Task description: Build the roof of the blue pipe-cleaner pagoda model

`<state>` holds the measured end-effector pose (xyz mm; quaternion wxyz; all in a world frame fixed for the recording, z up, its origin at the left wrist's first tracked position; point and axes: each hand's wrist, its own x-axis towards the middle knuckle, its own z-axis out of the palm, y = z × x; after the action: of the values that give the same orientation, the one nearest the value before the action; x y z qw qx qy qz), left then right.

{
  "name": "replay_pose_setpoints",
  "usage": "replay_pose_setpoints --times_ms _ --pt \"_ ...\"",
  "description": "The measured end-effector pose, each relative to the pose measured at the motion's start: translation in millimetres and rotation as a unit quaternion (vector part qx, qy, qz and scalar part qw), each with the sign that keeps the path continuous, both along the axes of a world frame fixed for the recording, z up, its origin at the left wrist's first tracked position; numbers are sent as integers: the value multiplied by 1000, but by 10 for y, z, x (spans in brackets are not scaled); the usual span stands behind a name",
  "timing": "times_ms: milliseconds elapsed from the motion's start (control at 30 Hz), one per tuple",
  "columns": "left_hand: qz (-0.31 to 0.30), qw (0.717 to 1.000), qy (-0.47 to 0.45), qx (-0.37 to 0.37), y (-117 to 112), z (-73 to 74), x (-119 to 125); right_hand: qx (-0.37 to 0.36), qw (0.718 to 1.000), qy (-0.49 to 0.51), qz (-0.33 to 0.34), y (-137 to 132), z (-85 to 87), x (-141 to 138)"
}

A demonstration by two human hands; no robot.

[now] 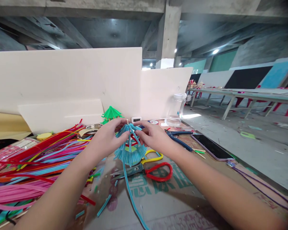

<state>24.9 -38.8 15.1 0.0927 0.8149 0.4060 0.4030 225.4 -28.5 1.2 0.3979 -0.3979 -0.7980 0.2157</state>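
Observation:
A light blue cone-shaped roof of pipe cleaners stands in the middle, flaring out at its lower edge, with red and green parts showing inside. My left hand pinches its left side near the top, thumb against the blue strands. From the right, my right hand grips the upper strands between thumb and fingers. One long blue pipe cleaner trails from the roof toward me. Scissors with a red and a yellow handle lie partly under the roof, blades pointing left.
Bundles of coloured pipe cleaners cover the left. A green pipe-cleaner roof stands behind my hands. Dark-handled pliers, a phone and a clear jug are on the right. White boards stand behind.

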Motion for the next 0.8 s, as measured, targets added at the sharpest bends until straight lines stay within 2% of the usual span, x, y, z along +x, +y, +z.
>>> replay_pose_setpoints --times_ms 333,500,600,800 --pt "-3 1000 -2 -9 5 25 -16 9 1000 -18 -2 -4 1 -4" --pt "-58 997 -4 -40 26 62 -96 17 999 -32 -10 -24 16 -6" --pt "-56 997 7 -60 21 114 -152 24 999 -34 -8 -30 17 -12" --pt "-67 988 -86 -106 17 145 -172 31 999 -37 4 -9 -2 -8"
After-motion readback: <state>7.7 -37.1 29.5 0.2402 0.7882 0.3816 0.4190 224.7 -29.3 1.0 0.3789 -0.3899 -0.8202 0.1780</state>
